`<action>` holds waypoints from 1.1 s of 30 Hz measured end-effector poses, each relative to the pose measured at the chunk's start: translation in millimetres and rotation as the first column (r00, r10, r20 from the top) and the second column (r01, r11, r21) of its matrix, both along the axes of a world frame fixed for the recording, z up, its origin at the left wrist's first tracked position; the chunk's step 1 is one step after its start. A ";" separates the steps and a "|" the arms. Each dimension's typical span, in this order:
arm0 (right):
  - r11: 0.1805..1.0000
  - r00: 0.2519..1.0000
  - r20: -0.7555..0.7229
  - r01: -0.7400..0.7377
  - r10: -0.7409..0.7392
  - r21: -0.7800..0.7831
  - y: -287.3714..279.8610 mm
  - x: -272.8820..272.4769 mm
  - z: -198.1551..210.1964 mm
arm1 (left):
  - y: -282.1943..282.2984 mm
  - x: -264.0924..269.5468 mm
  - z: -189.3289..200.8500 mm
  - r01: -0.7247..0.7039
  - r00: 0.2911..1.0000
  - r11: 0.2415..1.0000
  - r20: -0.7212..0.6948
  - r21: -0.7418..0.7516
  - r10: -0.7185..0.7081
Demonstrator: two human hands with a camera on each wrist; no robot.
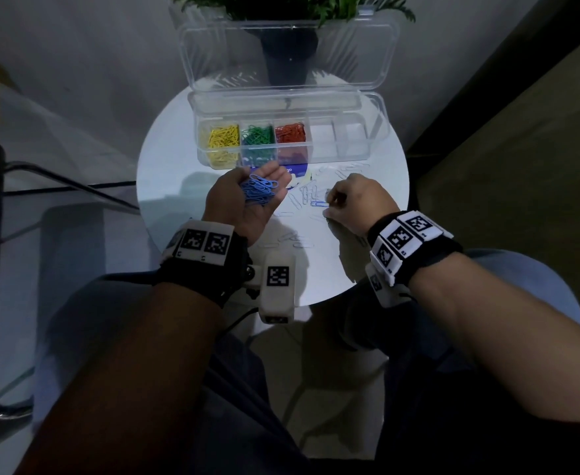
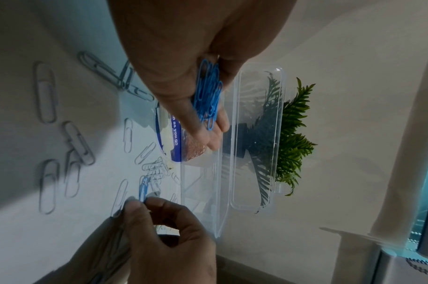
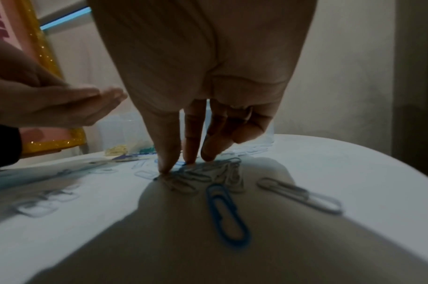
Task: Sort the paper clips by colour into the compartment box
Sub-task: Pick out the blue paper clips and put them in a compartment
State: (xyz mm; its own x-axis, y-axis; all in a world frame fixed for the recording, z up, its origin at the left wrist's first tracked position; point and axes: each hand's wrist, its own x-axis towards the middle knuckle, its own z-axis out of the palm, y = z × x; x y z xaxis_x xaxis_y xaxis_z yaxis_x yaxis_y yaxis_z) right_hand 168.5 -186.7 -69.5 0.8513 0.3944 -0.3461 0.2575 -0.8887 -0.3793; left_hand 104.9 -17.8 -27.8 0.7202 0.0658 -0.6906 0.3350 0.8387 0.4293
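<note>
My left hand (image 1: 274, 176) lies palm up over the round white table (image 1: 178, 186), fingers relaxed, carrying a heap of blue paper clips (image 1: 259, 192); the heap of blue paper clips (image 2: 208, 96) also shows in the left wrist view. My right hand (image 1: 329, 205) is down on the table, thumb and forefinger pinching the end of one blue clip (image 2: 143, 189) among white clips (image 1: 298, 200). Another blue clip (image 3: 228, 213) lies loose nearer my wrist. The clear compartment box (image 1: 336, 145) stands behind, holding yellow clips (image 1: 223, 135), green clips (image 1: 257, 135) and red clips (image 1: 290, 132) in separate compartments.
The box's clear lid (image 1: 367, 63) stands raised at the back, with a potted plant (image 1: 288, 60) behind it. A blue-printed packet (image 1: 295, 171) lies in front of the box. White clips are scattered between my hands and toward the table's near edge.
</note>
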 end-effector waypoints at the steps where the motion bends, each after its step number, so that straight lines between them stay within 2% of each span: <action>1: 1.000 1.000 0.014 -0.005 0.005 -0.003 0.8 0.0 -0.6 | -0.1 0.2 0.3 -0.002 1.000 1.000 0.004 -0.006 0.002; 5: 1.000 0.996 0.089 -0.003 0.003 -0.004 5.0 1.6 0.6 | 0.0 0.1 -1.0 -0.005 1.000 1.000 0.012 -0.011 0.005; 9: 0.999 0.999 0.018 -0.036 0.036 0.013 2.4 2.5 2.8 | 0.4 0.6 -2.2 -0.010 1.000 1.000 0.005 -0.019 0.010; 11: 0.990 0.999 -0.002 0.042 -0.042 0.138 0.6 4.4 6.3 | 1.1 1.5 -1.9 -0.028 1.000 0.999 0.000 -0.033 0.028; 14: 0.917 0.992 -0.050 0.125 -0.115 0.379 7.5 4.1 22.5 | 0.7 1.1 -2.2 -0.055 0.999 0.996 0.000 -0.071 0.055; 18: 0.869 1.000 -0.009 0.017 -0.015 0.495 32.1 -2.1 48.9 | -2.6 1.8 -7.5 -0.074 0.997 0.993 0.000 -0.091 0.075; 23: 0.885 0.989 0.103 -0.144 0.110 0.443 51.7 -9.2 58.3 | -6.3 3.4 -7.0 -0.138 0.990 0.978 0.006 -0.156 0.141; 28: 0.924 0.958 0.266 -0.003 -0.107 0.382 27.5 14.5 48.1 | -10.3 6.1 0.1 -0.114 0.994 0.982 -0.021 -0.153 0.112; 31: 0.972 0.970 0.225 0.036 -0.090 0.233 11.2 34.8 33.3 | -11.4 17.2 11.0 -0.142 0.990 0.974 -0.029 -0.176 0.139; 33: 0.975 0.978 0.184 0.057 -0.098 0.214 8.6 42.2 28.0 | -12.3 32.7 18.6 -0.179 0.984 0.965 -0.013 -0.190 0.180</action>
